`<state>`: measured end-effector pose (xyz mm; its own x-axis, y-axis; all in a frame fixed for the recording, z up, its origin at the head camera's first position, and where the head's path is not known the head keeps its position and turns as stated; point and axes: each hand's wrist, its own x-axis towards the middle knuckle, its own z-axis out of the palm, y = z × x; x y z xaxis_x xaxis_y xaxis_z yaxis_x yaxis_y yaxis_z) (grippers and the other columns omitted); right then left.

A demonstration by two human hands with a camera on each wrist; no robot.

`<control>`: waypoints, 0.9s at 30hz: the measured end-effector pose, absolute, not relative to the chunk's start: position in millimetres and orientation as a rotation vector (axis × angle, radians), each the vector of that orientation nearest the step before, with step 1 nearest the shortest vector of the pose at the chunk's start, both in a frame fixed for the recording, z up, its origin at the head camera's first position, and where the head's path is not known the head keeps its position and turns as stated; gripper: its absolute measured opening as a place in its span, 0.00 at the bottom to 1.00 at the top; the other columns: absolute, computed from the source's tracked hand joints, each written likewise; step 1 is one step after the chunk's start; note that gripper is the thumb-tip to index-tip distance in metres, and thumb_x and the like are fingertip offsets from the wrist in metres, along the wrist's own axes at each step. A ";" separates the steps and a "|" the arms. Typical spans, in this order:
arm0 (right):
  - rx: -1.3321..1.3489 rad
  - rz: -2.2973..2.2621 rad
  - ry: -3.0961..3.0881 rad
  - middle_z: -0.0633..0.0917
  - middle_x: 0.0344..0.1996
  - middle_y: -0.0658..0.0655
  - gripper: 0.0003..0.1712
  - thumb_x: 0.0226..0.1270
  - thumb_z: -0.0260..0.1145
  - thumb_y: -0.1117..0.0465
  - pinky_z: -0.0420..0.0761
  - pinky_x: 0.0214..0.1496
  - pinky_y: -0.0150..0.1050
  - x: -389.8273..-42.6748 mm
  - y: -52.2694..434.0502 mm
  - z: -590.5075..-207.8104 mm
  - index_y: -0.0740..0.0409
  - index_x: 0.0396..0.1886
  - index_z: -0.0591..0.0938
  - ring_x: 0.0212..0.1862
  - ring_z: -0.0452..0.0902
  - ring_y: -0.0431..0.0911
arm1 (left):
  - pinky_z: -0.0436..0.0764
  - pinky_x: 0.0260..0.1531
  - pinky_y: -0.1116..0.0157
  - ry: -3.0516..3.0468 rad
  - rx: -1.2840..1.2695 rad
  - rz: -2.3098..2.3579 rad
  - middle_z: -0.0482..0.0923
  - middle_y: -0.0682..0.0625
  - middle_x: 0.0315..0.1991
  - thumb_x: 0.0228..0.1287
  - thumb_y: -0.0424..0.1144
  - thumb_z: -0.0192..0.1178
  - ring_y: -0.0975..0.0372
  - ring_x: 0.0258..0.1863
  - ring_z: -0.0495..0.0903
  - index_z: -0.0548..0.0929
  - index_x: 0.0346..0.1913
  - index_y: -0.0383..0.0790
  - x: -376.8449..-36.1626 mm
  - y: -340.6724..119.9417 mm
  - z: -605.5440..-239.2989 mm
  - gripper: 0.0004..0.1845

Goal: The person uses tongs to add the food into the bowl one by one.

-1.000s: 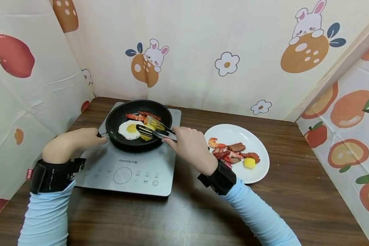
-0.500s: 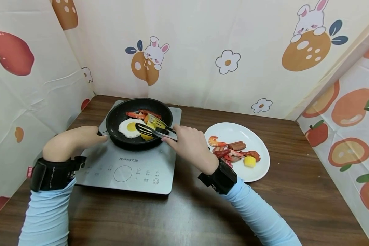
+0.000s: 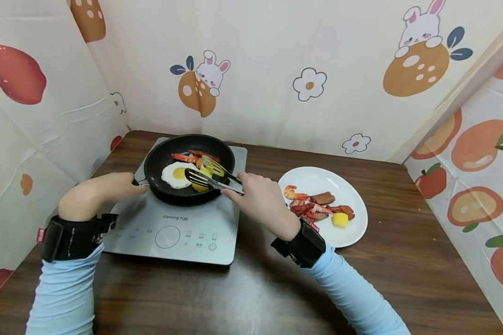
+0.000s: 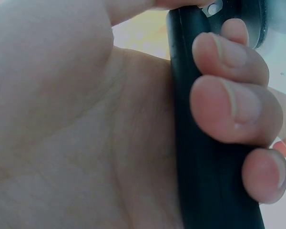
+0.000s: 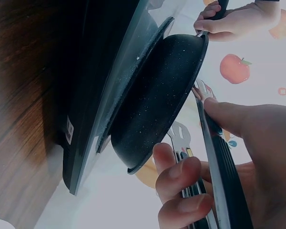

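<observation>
My left hand [image 3: 102,193] grips the black handle [image 4: 205,176] of a frying pan [image 3: 161,156]; in the left wrist view the fingers curl round it. My right hand [image 3: 261,200] holds metal tongs [image 3: 228,186] with slotted, fork-like ends, thumb on one arm and fingers on the other. The tongs' ends reach inside the pan, one on each side of yellow food pieces [image 3: 199,187], partly hidden behind them. Left of them lies a fried egg [image 3: 172,176]. Reddish shrimp [image 3: 183,157] lie toward the far side of the pan.
Under the pan is a silver induction cooker [image 3: 151,242] with a touch panel. To its right, a white plate [image 3: 348,237] holds a shrimp [image 3: 295,193], meat pieces [image 3: 322,199] and a yellow chunk [image 3: 340,220]. Printed curtains [image 3: 268,121] enclose the wooden table [image 3: 172,298].
The head view shifts slightly. My right hand and the tongs edge a touch to the right, while the left hand keeps its grip and the pan stays in place.
</observation>
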<state>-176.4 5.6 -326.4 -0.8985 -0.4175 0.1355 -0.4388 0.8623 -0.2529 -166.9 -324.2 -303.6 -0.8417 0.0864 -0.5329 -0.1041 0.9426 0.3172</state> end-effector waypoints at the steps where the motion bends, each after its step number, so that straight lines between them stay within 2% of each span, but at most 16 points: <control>1: 0.677 0.431 -2.960 0.73 0.19 0.49 0.26 0.71 0.61 0.33 0.59 0.17 0.35 -176.0 6.1 -326.1 0.52 0.37 0.79 0.20 0.70 0.43 | 0.75 0.60 0.36 2.530 -0.015 0.457 0.63 0.16 0.65 0.75 0.48 0.45 0.29 0.62 0.69 0.58 0.67 0.11 -166.8 -324.1 -303.8 0.38; 8: 0.667 0.436 -2.971 0.77 0.21 0.50 0.28 0.70 0.62 0.33 0.61 0.18 0.36 -173.1 10.0 -324.0 0.54 0.43 0.82 0.21 0.72 0.44 | 0.75 0.59 0.35 2.514 -0.039 0.484 0.62 0.16 0.66 0.75 0.48 0.44 0.29 0.63 0.67 0.57 0.68 0.12 -166.0 -324.8 -303.8 0.38; 17: 0.660 0.451 -2.956 0.72 0.19 0.48 0.26 0.69 0.64 0.33 0.57 0.18 0.35 -168.8 17.4 -322.4 0.52 0.34 0.78 0.20 0.68 0.43 | 0.78 0.56 0.36 2.476 -0.073 0.512 0.59 0.16 0.67 0.75 0.49 0.44 0.28 0.64 0.67 0.54 0.69 0.12 -164.4 -325.4 -304.3 0.40; 23: 0.609 0.466 -3.028 0.76 0.21 0.48 0.27 0.68 0.64 0.32 0.60 0.19 0.35 -164.0 24.0 -318.5 0.51 0.44 0.81 0.22 0.70 0.43 | 0.78 0.56 0.36 2.488 -0.052 0.485 0.60 0.15 0.66 0.75 0.49 0.45 0.30 0.62 0.69 0.55 0.68 0.11 -167.3 -326.7 -305.4 0.40; 27: 0.599 0.474 -3.014 0.77 0.21 0.48 0.26 0.66 0.66 0.33 0.62 0.19 0.35 -158.8 32.0 -316.8 0.51 0.43 0.82 0.22 0.70 0.43 | 0.77 0.57 0.36 2.517 -0.027 0.433 0.64 0.16 0.64 0.75 0.49 0.45 0.31 0.60 0.71 0.58 0.66 0.10 -168.4 -326.7 -305.2 0.39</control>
<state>-158.8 32.0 -316.8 -0.9253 -0.3683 0.0899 -0.3782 0.8794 -0.2891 -168.4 -326.7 -305.2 -0.8322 0.0752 -0.5493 -0.1127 0.9471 0.3005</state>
